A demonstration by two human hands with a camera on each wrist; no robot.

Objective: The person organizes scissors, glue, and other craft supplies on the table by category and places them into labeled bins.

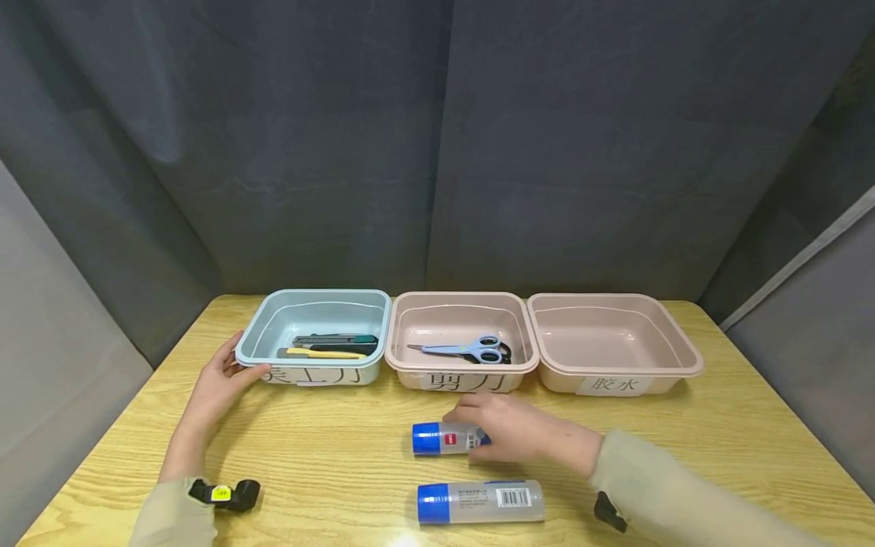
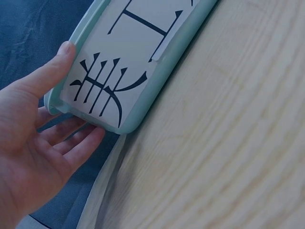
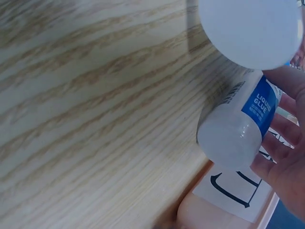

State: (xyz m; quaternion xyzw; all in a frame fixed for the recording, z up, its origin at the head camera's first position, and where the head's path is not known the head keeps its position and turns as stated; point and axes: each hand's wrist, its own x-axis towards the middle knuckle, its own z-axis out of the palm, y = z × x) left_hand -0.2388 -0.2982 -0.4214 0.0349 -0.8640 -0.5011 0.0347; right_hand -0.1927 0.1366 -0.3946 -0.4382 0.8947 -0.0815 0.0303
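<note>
At the near left corner of a light blue bin, my left hand grips the rim. Its thumb lies on the front side and its fingers curl round the end wall, as the left wrist view shows. My right hand holds a clear liquid glue bottle with a blue cap, thumb and fingers on either side of it. That bottle lies sideways near the table top, cap toward the left. Nearer to me lies a second, larger-looking glue bottle, its cap also to the left.
Several box cutters lie in the blue bin. The middle pink bin holds blue-handled scissors and a black-handled pair behind. Another pink bin stands at the right. Paper labels are on the bin fronts; a dark curtain hangs behind.
</note>
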